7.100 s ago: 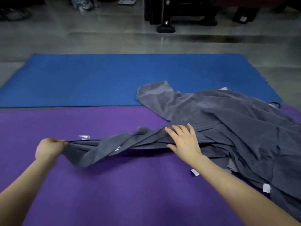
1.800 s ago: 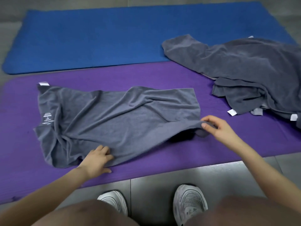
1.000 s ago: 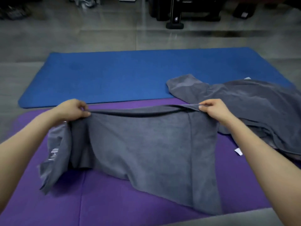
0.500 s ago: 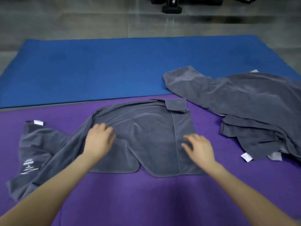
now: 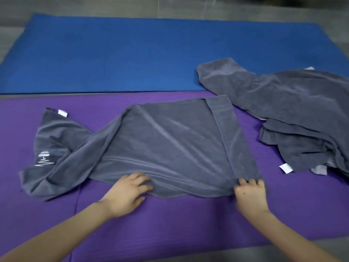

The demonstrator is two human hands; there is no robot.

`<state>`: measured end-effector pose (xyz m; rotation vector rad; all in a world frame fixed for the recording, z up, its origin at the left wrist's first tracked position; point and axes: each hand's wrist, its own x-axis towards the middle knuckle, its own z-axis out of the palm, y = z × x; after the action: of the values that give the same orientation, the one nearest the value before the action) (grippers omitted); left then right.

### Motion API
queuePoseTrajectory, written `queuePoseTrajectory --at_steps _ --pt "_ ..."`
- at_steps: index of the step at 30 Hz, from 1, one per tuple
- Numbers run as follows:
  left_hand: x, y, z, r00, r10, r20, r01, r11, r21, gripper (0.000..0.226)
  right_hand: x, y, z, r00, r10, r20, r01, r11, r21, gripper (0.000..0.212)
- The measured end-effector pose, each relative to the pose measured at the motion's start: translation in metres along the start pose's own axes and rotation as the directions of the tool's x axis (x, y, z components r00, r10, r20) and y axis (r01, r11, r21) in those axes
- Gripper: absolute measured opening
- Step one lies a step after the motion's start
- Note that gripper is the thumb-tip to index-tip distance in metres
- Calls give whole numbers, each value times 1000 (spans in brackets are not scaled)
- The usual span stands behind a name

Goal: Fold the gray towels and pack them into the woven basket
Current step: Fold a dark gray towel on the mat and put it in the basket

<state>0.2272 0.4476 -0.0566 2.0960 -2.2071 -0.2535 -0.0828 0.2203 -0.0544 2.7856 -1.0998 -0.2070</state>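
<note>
Gray towel (image 5: pixel 166 148) now lies on the purple mat (image 5: pixel 170 224), just ahead of both hands. A second ago it was held up by one edge.

- **Hands:** both have slid from mid-cloth to the near edge. The left hand (image 5: pixel 126 193) is flat and pressing. The right hand (image 5: pixel 249 195) seems to pinch the near corner, though blur makes that uncertain.
- **Progress:** first fold is down, but the end left of the left hand is still twisted and needs straightening.
- **Markings:** white dumbbell-and-zigzag logo (image 5: pixel 43 159), no letters. The white tag (image 5: pixel 62 113) is unreadable.
- **Still to do:** unfolded pile (image 5: pixel 302 110) beyond the right hand. No basket in view.

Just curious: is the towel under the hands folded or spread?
Half folded: the towel lies doubled on the right; its left end is twisted.
</note>
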Motion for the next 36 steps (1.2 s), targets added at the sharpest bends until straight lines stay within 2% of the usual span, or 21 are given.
queuePoseTrajectory --at_steps 2,5,6,9,11,15,18,20,21,24,25,27,29,30,32,34,36 --pt "-8 -15 -7 981 -170 -96 169 985 -24 33 12 -25 -14 999 -34 -35 34 999 8 28" --pt "-40 -47 -19 876 -451 -171 460 888 21 36 43 -88 -34 976 -195 -97 201 978 52 36" --pt "-48 -54 -20 844 -510 -169 523 851 47 36 53 -108 -38 963 -242 -119 252 965 71 36" --pt "-86 -86 -25 759 -639 -122 650 755 88 60 87 -184 -49 900 -378 -218 412 900 141 33" --pt "-108 -104 -23 747 -653 -126 664 743 86 62 105 -227 -60 851 -452 -267 501 851 157 34" --pt "-148 -125 -17 796 -580 -175 600 795 93 48 130 -286 -71 768 -576 -281 618 781 89 47" --pt "-171 -141 -16 823 -537 -186 551 834 28 40 149 -316 -76 769 -607 -199 629 775 67 63" --pt "-182 -155 -22 849 -510 -138 501 860 -97 32 160 -331 -79 785 -602 -143 612 790 31 65" --pt "-185 -160 -28 852 -514 -105 493 853 -172 28 164 -337 -79 786 -605 -132 610 792 2 59" --pt "-184 -174 -62 835 -550 -22 512 790 -337 17 175 -341 -85 748 -632 -203 633 771 -69 18" --pt "-182 -179 -76 813 -582 25 543 741 -395 19 178 -339 -88 749 -619 -236 630 776 -35 17" --pt "-176 -192 -108 781 -620 78 572 659 -488 30 186 -335 -104 800 -507 -319 568 812 135 18" --pt "-162 -212 -145 783 -619 61 569 673 -474 29 199 -329 -129 879 -339 -334 459 788 411 20" --pt "-151 -226 -161 784 -619 42 569 691 -446 23 215 -328 -146 924 -284 -258 380 763 523 16" --pt "-121 -255 -191 757 -653 -42 595 714 -370 19 256 -331 -168 971 -219 -96 229 740 632 8" --pt "-85 -289 -208 655 -723 -220 641 686 -344 17 302 -342 -180 988 -150 -44 144 757 637 10" --pt "-54 -317 -211 517 -783 -346 645 622 -443 32 337 -354 -189 997 -18 -80 68 729 681 16"
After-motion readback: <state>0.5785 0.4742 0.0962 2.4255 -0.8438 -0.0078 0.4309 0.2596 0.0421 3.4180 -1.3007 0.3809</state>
